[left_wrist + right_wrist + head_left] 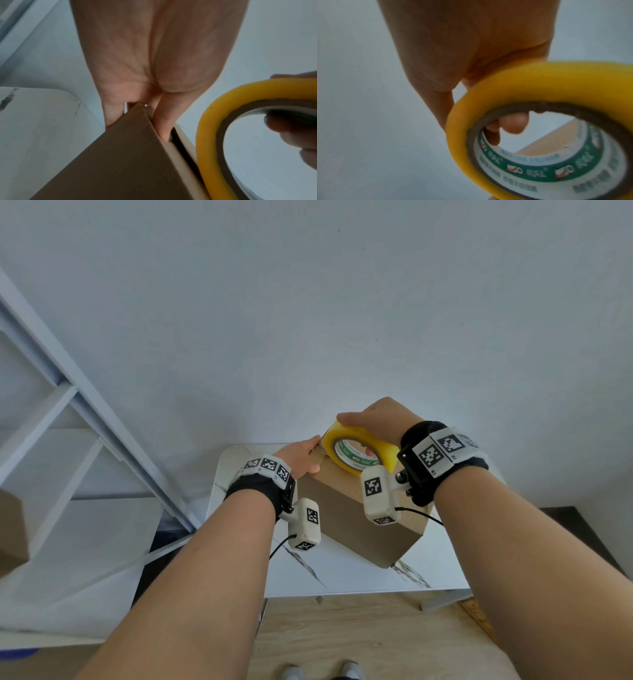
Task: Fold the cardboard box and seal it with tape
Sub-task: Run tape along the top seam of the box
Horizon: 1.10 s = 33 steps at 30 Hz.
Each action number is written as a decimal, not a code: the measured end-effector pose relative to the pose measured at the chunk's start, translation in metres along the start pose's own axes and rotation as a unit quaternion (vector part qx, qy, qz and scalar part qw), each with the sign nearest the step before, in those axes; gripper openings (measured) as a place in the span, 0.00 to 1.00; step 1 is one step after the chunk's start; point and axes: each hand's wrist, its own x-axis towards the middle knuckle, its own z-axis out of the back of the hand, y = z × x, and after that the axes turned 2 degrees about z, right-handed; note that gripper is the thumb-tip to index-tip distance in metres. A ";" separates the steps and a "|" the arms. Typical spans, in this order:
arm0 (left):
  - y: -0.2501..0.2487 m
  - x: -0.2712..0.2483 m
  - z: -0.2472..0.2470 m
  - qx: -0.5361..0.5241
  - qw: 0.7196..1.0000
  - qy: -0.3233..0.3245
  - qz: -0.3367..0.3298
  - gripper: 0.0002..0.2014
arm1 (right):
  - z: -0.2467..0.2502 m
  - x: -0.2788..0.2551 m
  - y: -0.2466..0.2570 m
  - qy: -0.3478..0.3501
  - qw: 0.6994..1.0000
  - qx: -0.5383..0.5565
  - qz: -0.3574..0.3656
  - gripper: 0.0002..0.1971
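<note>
Holding the tape roll (356, 451) in my right hand (380, 419) (fingers through its core), my left hand (301, 457) pinches the cardboard box (359, 529) corner on the table (342, 577).

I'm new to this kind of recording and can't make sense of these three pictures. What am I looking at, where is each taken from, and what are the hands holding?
No machine here: a person works with bare hands, wearing wrist bands with small cameras. The wide picture comes from a camera on the head, looking down. The other two look along each hand from the wrist.

A cardboard box stands on a white table. The left hand grips the box's far top corner, thumb and fingers on either side, as the left wrist view shows. The right hand holds a yellow tape roll at the box's top, fingers hooked through its core.
</note>
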 end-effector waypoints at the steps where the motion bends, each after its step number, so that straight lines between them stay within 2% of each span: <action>1: 0.000 0.001 -0.001 0.004 1.000 -0.002 0.005 0.35 | -0.001 0.001 0.000 -0.004 1.000 -0.014 -0.001 0.25; 5: 0.000 0.000 -0.001 0.006 1.000 -0.005 0.018 0.36 | 0.000 0.003 -0.003 0.003 0.995 -0.095 -0.028 0.21; 8: -0.003 0.000 -0.002 -0.017 1.000 -0.010 0.022 0.36 | 0.004 0.003 -0.009 -0.011 0.993 -0.113 -0.037 0.23; 11: -0.008 -0.002 -0.007 -0.054 0.998 -0.037 0.008 0.38 | 0.007 0.000 -0.016 -0.025 0.995 -0.086 -0.035 0.27; 14: -0.011 -0.003 -0.016 -0.031 0.995 -0.086 -0.033 0.34 | 0.009 -0.003 -0.021 -0.003 0.997 -0.075 -0.035 0.32; 19: -0.011 -0.002 -0.024 -0.006 0.995 -0.086 -0.050 0.32 | 0.014 -0.008 -0.038 0.021 0.997 0.040 -0.062 0.34; 20: -0.011 -0.001 -0.025 -0.001 0.995 -0.085 -0.050 0.32 | 0.015 -0.011 -0.040 0.022 0.995 0.066 -0.069 0.36; 22: -0.013 0.000 -0.028 0.018 0.995 -0.082 -0.052 0.34 | 0.016 -0.011 -0.046 0.014 0.991 0.105 -0.078 0.47; 23: -0.014 0.001 -0.030 0.027 0.995 -0.083 -0.051 0.34 | 0.017 -0.011 -0.048 0.006 0.991 0.112 -0.076 0.48; 27: -0.018 0.000 -0.034 0.045 0.994 -0.094 -0.032 0.37 | 0.023 -0.018 -0.048 -0.020 0.998 0.051 -0.042 0.26; 30: -0.020 0.000 -0.036 0.046 0.994 -0.100 -0.018 0.38 | 0.030 -0.024 -0.054 -0.035 0.998 -0.014 -0.040 0.26; 33: -0.024 0.002 -0.038 0.045 0.994 -0.100 -0.009 0.38 | 0.037 -0.033 -0.064 -0.044 0.994 -0.073 -0.072 0.26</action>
